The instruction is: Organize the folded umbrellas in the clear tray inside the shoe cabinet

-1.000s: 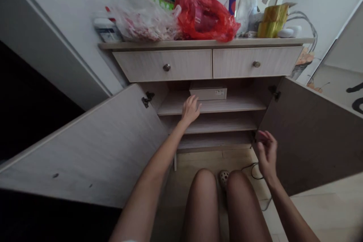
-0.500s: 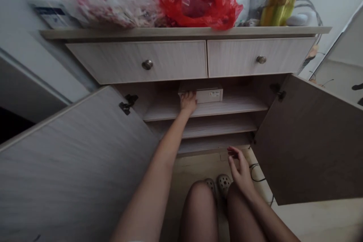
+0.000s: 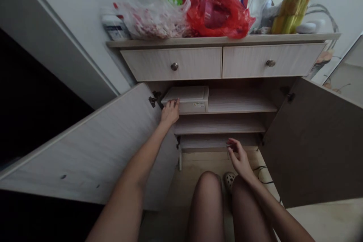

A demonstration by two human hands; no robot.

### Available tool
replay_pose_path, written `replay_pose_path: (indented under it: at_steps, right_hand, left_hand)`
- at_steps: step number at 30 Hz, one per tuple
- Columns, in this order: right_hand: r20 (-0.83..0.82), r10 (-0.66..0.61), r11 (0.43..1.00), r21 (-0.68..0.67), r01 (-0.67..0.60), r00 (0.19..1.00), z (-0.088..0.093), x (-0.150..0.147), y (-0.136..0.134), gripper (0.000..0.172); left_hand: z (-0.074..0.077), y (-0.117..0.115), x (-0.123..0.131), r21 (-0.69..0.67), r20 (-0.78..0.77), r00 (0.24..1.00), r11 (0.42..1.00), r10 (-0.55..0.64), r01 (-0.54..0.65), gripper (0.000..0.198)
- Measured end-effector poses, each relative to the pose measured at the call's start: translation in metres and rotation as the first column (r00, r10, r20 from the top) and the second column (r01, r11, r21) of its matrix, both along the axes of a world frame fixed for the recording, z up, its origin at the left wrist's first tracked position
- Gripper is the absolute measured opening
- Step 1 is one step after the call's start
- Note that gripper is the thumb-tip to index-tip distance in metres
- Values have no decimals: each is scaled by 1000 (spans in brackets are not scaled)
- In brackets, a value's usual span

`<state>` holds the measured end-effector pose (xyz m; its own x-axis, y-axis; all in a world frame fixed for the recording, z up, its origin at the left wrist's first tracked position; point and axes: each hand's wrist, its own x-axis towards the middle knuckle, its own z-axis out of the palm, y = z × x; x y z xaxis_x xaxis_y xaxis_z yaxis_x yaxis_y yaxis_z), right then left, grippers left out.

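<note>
A pale wooden cabinet (image 3: 227, 62) stands in front of me with both lower doors swung wide. My left hand (image 3: 170, 112) grips the front left corner of a flat white box (image 3: 189, 97) on the top shelf; the box sits at the shelf's front edge, toward the left. My right hand (image 3: 238, 157) hovers low by the bottom shelf (image 3: 215, 141), fingers loosely curled and apart, holding nothing. My bare knees show below.
The left door (image 3: 93, 143) and right door (image 3: 314, 140) flank me. Two shut drawers with round knobs sit above. A red plastic bag (image 3: 218, 9), clear bags and a yellow roll (image 3: 289, 15) crowd the top. A dark cable (image 3: 265, 176) lies on the floor.
My left hand reached the white box at the back of the shelf, took hold and drew it forward and left. My right hand dropped from the right door toward the bottom shelf.
</note>
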<state>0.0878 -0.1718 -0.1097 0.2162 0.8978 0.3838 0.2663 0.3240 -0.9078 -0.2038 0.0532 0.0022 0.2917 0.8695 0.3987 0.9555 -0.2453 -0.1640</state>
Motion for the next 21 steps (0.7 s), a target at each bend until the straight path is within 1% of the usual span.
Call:
replay_pose_path:
  at_steps: [4, 8, 10, 11, 14, 16, 18, 21]
  right_hand:
    - [-20, 50, 999, 13, -49, 999, 4, -4, 23, 37]
    - [-44, 88, 996, 19, -87, 995, 7, 1, 62, 38]
    - [-53, 110, 994, -20, -111, 993, 11, 3, 89, 38]
    - [-67, 111, 992, -53, -115, 992, 14, 2, 105, 36]
    - [-175, 70, 973, -205, -106, 982, 29, -10, 160, 31]
    - [-253, 37, 941, -316, -119, 967, 41, -24, 196, 30]
    - [-284, 23, 917, -377, -134, 959, 52, -39, 229, 29]
    - [-276, 29, 906, -398, -142, 961, 59, -56, 268, 25]
  left_hand:
    - [5, 1, -11, -35, -11, 999, 999, 36, -37, 61]
    - [6, 2, -9, -40, 61, 993, 994, 100, -97, 59]
    - [7, 5, -1, -6, 89, 987, 991, 134, -134, 61]
    - [8, 8, 4, 15, 97, 987, 991, 129, -131, 64]
    - [8, 23, 25, 32, 93, 995, 999, 21, -24, 74]
    - [5, 35, 36, -4, 99, 995, 1000, -22, 23, 73]
    - [1, 44, 42, -30, 122, 993, 1000, -5, 8, 69]
    - [-4, 48, 42, -16, 146, 989, 1000, 21, -19, 65]
